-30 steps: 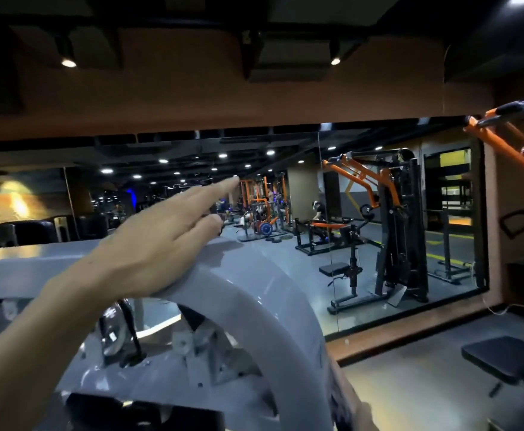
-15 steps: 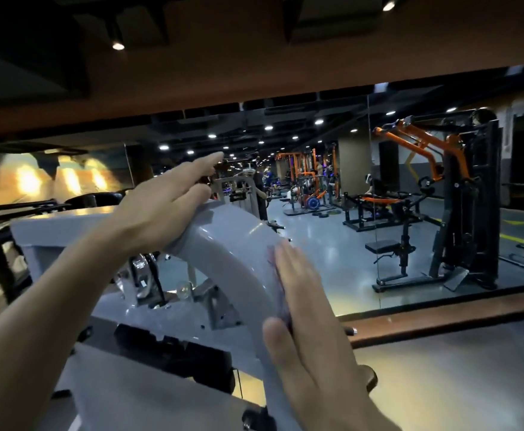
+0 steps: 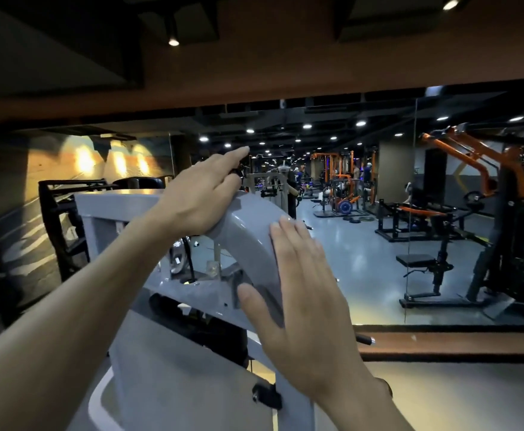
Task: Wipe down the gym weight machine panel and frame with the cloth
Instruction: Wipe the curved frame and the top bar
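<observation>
We rest our left hand (image 3: 198, 197), fingers straight, on top of the smooth, glossy grey frame (image 3: 248, 231) curving before us. Our right hand (image 3: 304, 303) presses flat, fingers spread, on its rounded side. We cannot see the cloth.

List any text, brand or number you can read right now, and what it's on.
None is legible.
A dark mark on the grey frame beside the left hand's forearm is too blurred and partly hidden.
The curved grey panel under the right hand shows no lettering.
The orange machines in the mirror are too small to read.
</observation>
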